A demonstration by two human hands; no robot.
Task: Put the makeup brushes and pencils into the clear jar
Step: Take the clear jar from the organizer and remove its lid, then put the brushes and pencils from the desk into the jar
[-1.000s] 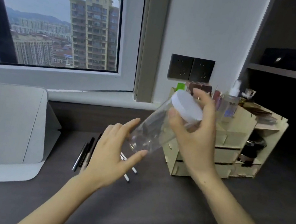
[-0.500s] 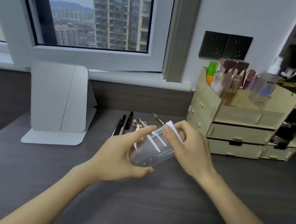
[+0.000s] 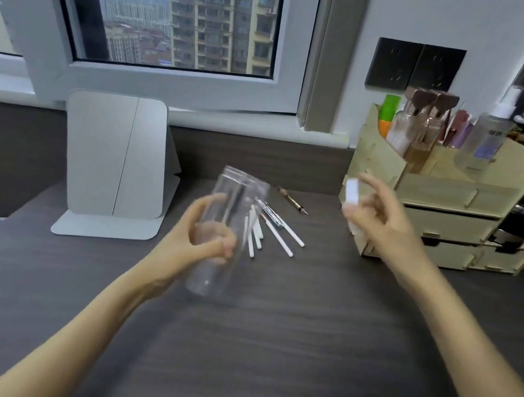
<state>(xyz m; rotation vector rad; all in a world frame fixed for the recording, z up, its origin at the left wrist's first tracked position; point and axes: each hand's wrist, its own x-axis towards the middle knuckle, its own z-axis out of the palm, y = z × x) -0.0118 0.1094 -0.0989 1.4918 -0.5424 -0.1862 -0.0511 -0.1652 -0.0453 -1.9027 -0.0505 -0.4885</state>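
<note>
My left hand (image 3: 202, 240) grips the clear jar (image 3: 234, 214), which is lidless and roughly upright above the dark desk. My right hand (image 3: 383, 224) holds the jar's white lid (image 3: 352, 192) off to the right, in front of the wooden organizer. Behind the jar, several white-handled makeup brushes (image 3: 277, 235) lie fanned on the desk, partly hidden by the jar. Dark pencils show blurred through the jar. One brown pencil (image 3: 293, 200) lies apart, further back.
A folding white mirror (image 3: 116, 154) stands at the left back of the desk (image 3: 299, 341). A wooden organizer (image 3: 460, 195) with bottles and drawers fills the right back. A window and wall sockets are behind. Motion blur softens both hands.
The lid has come off the jar: my right hand carried it up and to the right, while my left hand kept the jar and turned it upright.
</note>
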